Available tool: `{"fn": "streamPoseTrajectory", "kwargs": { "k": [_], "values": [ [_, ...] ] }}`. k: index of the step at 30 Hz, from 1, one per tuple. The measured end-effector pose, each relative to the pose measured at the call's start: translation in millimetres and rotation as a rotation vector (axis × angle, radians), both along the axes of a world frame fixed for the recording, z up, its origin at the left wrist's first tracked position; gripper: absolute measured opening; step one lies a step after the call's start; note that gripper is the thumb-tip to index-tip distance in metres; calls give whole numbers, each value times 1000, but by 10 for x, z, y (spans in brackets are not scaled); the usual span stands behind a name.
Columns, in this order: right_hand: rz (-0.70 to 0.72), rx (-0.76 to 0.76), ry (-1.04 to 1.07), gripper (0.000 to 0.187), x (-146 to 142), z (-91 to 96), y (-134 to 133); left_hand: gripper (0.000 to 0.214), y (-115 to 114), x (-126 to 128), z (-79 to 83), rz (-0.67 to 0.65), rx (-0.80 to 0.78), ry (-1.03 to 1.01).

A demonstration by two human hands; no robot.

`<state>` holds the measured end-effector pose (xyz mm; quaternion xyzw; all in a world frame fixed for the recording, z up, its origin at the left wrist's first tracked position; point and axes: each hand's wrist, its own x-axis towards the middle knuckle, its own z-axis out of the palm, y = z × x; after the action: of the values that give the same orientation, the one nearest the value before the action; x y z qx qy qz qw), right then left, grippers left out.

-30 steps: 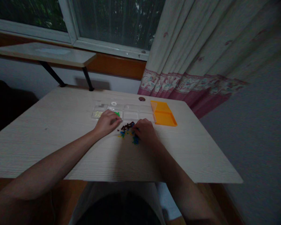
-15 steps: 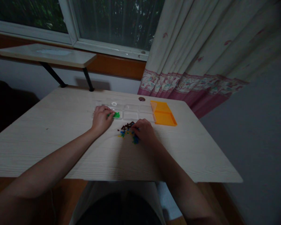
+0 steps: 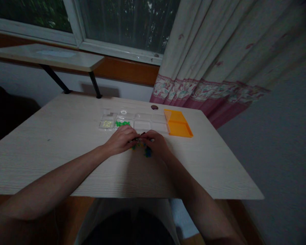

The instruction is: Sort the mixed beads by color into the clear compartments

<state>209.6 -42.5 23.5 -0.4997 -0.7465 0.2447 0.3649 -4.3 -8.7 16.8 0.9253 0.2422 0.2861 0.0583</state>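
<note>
My left hand [image 3: 121,139] reaches over the left side of a pile of small pieces, its fingers closed together at the dark brown pieces [image 3: 143,133]. Against its fingertips sits my right hand [image 3: 155,141], thumb and fingers pinched; whatever either hand holds is too small to make out. Blue and green pieces [image 3: 148,152] lie below the right fingers, with a few yellow ones between the hands. Behind them is a clear plastic compartment box [image 3: 142,125]. One compartment contains green pieces [image 3: 122,123], and the one to its left contains pale yellow pieces [image 3: 107,124].
An open orange case [image 3: 180,124] adjoins the right end of the clear box. A round brown disc [image 3: 154,107] lies near the back edge of the wooden table [image 3: 73,136]. At the back left, a raised shelf [image 3: 66,59] stands on black legs. A curtain [image 3: 204,68] hangs behind.
My left hand has moved from the green compartment rightward and nearer, down to the pile beside my right hand. The pale yellow pieces are now uncovered. My right hand has stayed about where it was.
</note>
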Motion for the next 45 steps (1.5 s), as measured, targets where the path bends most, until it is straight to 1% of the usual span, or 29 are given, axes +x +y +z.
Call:
{"fn": "streamPoseTrajectory", "kwargs": {
  "k": [9, 14, 16, 19, 22, 25, 28, 31, 38, 45],
  "values": [
    [13, -66, 31, 15, -7, -4, -12, 22, -2, -12, -4, 100, 164, -18],
    [19, -63, 18, 17, -13, -5, -16, 21, 2, -12, -2, 114, 201, -16],
    [16, -55, 9, 16, -17, -6, -21, 22, 3, -17, -3, 119, 190, 0],
    [10, -16, -38, 14, -15, -3, -22, 24, 10, -25, -6, 124, 133, 25],
    [30, 48, -123, 13, 0, -8, -5, 24, 35, -30, -9, 139, 44, -22],
    [138, 135, -210, 11, 15, -34, 14, 24, 77, -43, -7, 198, -10, -125],
    [262, 203, -311, 11, 10, -71, 13, 24, 110, -65, -5, 289, -4, -206],
    [288, 198, -387, 12, -12, -90, -7, 24, 121, -78, -10, 323, -2, -233],
    [260, 184, -428, 17, -33, -58, -35, 23, 129, -62, -33, 300, 5, -221],
    [271, 165, -419, 11, -30, -46, -44, 23, 155, -79, -78, 312, -12, -247]
  ]
}}
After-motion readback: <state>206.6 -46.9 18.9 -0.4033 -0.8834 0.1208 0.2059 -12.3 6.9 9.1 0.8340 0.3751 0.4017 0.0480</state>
